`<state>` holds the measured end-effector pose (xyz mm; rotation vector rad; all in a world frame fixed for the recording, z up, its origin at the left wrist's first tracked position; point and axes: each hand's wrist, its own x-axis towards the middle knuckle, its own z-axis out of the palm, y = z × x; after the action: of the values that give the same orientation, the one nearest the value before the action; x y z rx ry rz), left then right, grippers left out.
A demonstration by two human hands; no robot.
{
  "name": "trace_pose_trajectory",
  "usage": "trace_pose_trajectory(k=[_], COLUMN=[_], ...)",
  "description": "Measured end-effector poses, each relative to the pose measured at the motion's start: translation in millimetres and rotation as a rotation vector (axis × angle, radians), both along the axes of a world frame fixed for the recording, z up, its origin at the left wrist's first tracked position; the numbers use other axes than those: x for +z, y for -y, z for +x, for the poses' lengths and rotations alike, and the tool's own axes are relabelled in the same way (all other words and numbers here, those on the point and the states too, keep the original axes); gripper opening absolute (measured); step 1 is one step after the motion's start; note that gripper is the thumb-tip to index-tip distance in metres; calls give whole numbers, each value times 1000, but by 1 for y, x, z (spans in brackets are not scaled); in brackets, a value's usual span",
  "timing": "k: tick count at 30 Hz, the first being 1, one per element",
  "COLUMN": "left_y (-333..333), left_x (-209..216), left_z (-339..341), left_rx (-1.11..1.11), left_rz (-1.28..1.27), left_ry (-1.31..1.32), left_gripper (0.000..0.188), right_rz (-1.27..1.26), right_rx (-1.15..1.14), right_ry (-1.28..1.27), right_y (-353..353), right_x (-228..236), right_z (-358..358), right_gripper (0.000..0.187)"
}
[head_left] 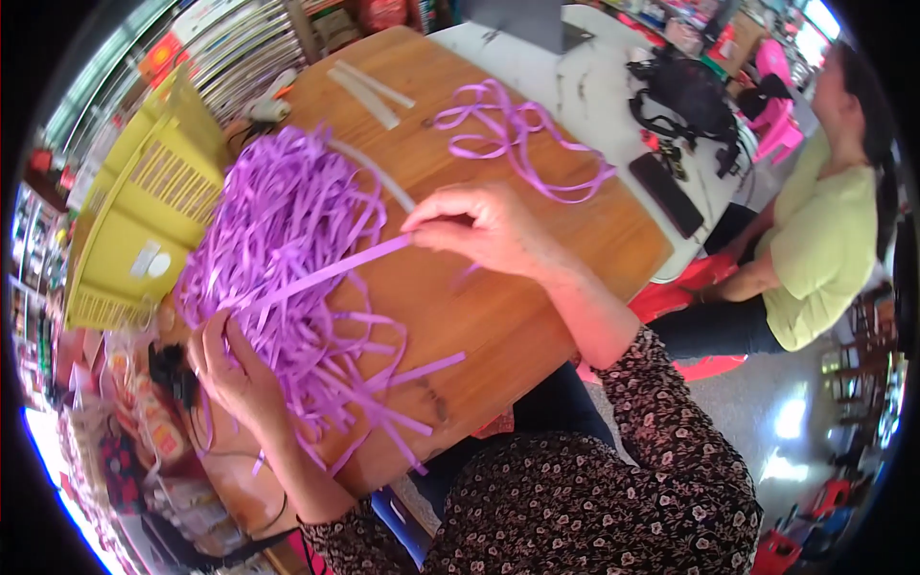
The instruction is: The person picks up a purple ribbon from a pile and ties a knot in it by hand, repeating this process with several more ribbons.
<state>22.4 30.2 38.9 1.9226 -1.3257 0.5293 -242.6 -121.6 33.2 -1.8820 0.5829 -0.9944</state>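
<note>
While the right hand (487, 230) pinches a flat purple ribbon (335, 270), the left hand (233, 369) closes its fingertips on it farther along: it's taut over the left half of the wooden table (479, 326)! Behind it, a tangled ribbon heap (273, 216) crowds the left edge beside a yellow plastic basket (129, 225); loose purple loops (522, 158) sprawl toward the right edge.
</note>
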Motion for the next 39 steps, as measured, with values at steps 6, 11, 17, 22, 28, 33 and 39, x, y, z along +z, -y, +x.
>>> trace_pose_trajectory(k=[6,11,17,22,28,33,39], left_y=[17,6,2,18,11,7,6], left_x=[-11,-27,-18,-7,-29,-30,-20], left_z=[-78,-83,-19,-49,-108,-95,-83], left_rx=[-444,-688,-393,67,-746,-776,-709], left_rz=[-112,325,125,131,-9,144,171], left_ry=[-43,-1093,-400,484,-737,-1471,-1189], left_gripper=[42,17,15,36,32,27,12], right_rz=[-377,-209,-318,-424,-448,-626,-560], right_rx=[312,255,178,117,257,73,160], right_ry=[81,105,95,41,4,-98,-135], right_y=[-20,-29,-14,-9,-32,-33,-25], right_x=[-24,-17,-8,-14,-24,-28,-27], right_z=[25,21,11,10,24,20,23], right_gripper=[11,12,12,10,12,13,15])
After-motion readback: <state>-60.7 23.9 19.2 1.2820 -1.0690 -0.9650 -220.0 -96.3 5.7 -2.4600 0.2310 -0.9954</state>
